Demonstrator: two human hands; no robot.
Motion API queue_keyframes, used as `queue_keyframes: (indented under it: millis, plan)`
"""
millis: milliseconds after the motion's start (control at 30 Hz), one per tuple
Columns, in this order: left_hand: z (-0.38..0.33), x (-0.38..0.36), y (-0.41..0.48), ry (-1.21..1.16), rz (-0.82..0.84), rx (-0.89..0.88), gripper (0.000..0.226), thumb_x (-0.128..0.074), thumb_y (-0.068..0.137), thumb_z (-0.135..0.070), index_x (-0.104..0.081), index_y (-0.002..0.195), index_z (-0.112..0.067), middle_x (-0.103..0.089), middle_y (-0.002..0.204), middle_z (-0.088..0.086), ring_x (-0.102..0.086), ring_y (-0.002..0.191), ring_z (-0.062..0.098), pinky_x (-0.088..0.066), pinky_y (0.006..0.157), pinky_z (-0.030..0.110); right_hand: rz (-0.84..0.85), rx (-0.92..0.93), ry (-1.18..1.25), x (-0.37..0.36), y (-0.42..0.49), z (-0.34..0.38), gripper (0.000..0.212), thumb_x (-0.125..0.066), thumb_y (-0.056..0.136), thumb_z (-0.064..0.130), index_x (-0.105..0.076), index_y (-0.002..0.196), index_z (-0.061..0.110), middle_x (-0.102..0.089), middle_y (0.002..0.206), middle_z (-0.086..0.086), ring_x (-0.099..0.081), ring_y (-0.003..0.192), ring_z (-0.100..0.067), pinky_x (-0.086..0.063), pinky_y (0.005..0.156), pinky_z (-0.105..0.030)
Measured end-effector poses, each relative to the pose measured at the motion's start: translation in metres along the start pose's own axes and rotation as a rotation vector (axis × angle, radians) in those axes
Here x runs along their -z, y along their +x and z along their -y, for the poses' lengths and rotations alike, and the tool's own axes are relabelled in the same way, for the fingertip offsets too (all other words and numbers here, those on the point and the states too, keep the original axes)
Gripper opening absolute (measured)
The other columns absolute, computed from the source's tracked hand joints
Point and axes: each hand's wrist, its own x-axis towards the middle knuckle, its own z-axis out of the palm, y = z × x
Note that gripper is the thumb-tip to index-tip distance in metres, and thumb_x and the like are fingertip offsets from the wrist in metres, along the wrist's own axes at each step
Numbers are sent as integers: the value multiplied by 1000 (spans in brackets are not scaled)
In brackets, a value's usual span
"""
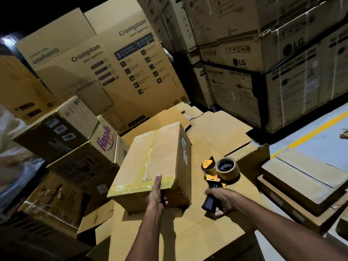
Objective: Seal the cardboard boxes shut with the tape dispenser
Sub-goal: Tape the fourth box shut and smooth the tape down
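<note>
We count one taped cardboard box (pixel 154 162) at the frame's centre, one tape dispenser (pixel 216 174) just right of it on flattened cardboard sheets (pixel 207 136), and two tall Crompton cartons (pixel 105 72) at upper left. Our left hand (pixel 157 196) grips the box's near edge, thumb straight on the taped top; the other fingers are hidden. Our right hand (pixel 220 201) clenches the dispenser's black handle. The LG cartons (pixel 263 53) at upper right are cut off, their count unclear.
</note>
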Motion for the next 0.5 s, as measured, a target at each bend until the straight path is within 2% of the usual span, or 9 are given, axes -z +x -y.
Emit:
queue_keyframes:
  millis: [33,100,167,233,267,333,367,433,500]
  plan:
    - [0,0,1,2,-1,-3,99,-90,51,-68,-61,120,-2,-64,87,13,-47,57,17,-40,44,26,-1,3,-8,-5,-3,1,42,-73,95,35,-54,120,7,-73,111,-19,-72,104,-33,-60,94,-49]
    - [0,2,3,2,-7,-5,103,-89,53,-70,-58,124,-2,-64,88,14,-45,55,15,-41,46,27,16,13,-25,-13,-7,4,40,-74,95,34,-55,118,9,-73,108,-19,-73,102,-33,-61,92,-48]
    - [0,3,2,8,-2,-2,105,-89,51,-71,-57,124,-3,-66,91,14,-45,56,14,-42,48,29,42,-21,-124,-23,-11,3,45,-71,96,45,-57,118,8,-75,102,-16,-74,100,-29,-63,88,-43]
    - [0,2,-1,29,-18,6,101,-90,53,-70,-56,120,-3,-67,98,14,-52,62,18,-48,54,32,-6,-37,-365,-31,-16,1,63,-57,97,65,-61,115,5,-74,86,-13,-75,81,-24,-63,77,-35]
    - [1,2,-1,45,-58,-7,95,-90,55,-69,-55,114,-3,-66,102,13,-58,72,23,-53,61,36,-75,-8,-487,-35,-16,1,71,-49,97,71,-63,113,4,-74,79,-12,-74,69,-22,-62,69,-33]
    - [6,2,-3,79,-180,-71,91,-88,54,-75,-56,95,0,-68,99,11,-65,86,30,-59,77,43,-276,134,-745,-41,-23,3,75,-35,99,74,-69,102,7,-74,72,-6,-72,62,-19,-56,64,-29]
    - [7,5,-3,117,-232,-119,95,-84,50,-82,-60,88,2,-71,93,10,-68,83,30,-60,77,44,-404,225,-893,-43,-25,6,77,-29,101,74,-72,93,10,-73,72,-3,-71,64,-17,-52,65,-28]
    - [10,10,-9,232,-302,-186,94,-76,51,-90,-67,85,-2,-72,82,12,-67,73,29,-56,64,38,-636,436,-1072,-47,-27,13,73,-25,102,72,-66,79,16,-67,75,-1,-64,70,-17,-43,63,-28]
    - [12,14,-15,303,-382,-299,82,-78,63,-81,-62,91,-5,-67,81,11,-62,72,27,-45,57,32,-693,688,-973,-53,-21,16,67,-30,101,72,-56,68,19,-59,67,1,-54,60,-14,-36,55,-28]
